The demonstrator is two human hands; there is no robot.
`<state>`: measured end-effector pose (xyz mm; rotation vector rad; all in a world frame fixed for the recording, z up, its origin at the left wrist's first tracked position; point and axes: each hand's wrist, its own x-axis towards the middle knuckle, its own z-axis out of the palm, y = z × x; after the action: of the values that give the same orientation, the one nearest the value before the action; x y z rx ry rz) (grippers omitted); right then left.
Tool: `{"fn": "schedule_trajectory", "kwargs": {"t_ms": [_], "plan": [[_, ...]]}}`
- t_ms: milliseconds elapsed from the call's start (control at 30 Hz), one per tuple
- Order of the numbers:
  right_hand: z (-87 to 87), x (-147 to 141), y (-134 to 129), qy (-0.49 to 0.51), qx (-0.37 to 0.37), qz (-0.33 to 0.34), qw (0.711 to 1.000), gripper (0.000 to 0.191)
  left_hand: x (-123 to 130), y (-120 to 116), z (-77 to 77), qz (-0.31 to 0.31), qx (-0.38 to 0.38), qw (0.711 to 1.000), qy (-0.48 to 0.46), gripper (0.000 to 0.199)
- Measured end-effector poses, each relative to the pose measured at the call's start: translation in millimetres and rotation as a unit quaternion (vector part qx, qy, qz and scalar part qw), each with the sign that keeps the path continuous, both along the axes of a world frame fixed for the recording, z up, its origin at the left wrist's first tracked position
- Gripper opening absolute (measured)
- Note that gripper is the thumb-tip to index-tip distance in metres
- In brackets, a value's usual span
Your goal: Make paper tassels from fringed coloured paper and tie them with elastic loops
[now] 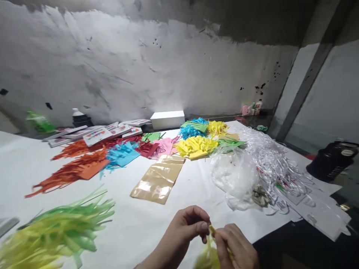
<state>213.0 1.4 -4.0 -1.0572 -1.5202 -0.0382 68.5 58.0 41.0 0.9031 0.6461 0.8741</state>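
Note:
Near the bottom centre, my left hand [186, 229] has its thumb and fingers pinched together at the upper end of a twisted yellow paper piece [212, 229]. Beside it on the right, my right hand [237, 244] grips the same yellow paper, with its fingers curled round it. Yellow fringe [208, 257] hangs below between both hands, blurred and partly cut off by the frame's bottom edge. A tan packet with a shiny clear wrap [159, 179] lies on the white sheet [123, 216] ahead of my hands.
Green and yellow fringe [64, 228] lies at the lower left. Orange [94, 167], blue [126, 155] and yellow [198, 146] fringes spread behind. Right: clear plastic bag [235, 172], white strings [266, 153], black jug [331, 160]. A white box [168, 120] stands near the wall.

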Motion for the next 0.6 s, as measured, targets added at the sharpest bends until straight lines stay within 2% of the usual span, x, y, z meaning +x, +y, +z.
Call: {"fn": "schedule_trajectory", "kwargs": {"t_ms": [100,167,267,367,467,600], "plan": [[-2.0,-16,0,-0.06,-0.004,0.032,0.998,0.021,-19,-15,-11.3,0.055,0.01,0.998,-0.008,0.025],[-4.3,-24,-1,-0.089,-0.005,0.029,0.996,0.02,-30,-23,-16.0,0.084,0.032,0.996,-0.003,0.025],[-5.4,-37,-2,-0.127,0.043,0.014,0.991,0.021,-46,-35,-16.9,0.109,0.097,0.989,0.034,0.02],[-1.8,-48,-2,-0.127,0.075,0.037,0.988,0.026,-59,-45,-15.8,0.116,0.169,0.976,0.07,0.014],[6.1,-51,-6,-0.11,0.018,0.078,0.991,0.025,-69,-52,-18.2,0.107,0.207,0.97,0.073,0.013],[16.4,-48,-13,-0.152,-0.046,0.146,0.976,0.022,-75,-55,-21.4,0.089,0.223,0.965,0.108,0.006]]}}
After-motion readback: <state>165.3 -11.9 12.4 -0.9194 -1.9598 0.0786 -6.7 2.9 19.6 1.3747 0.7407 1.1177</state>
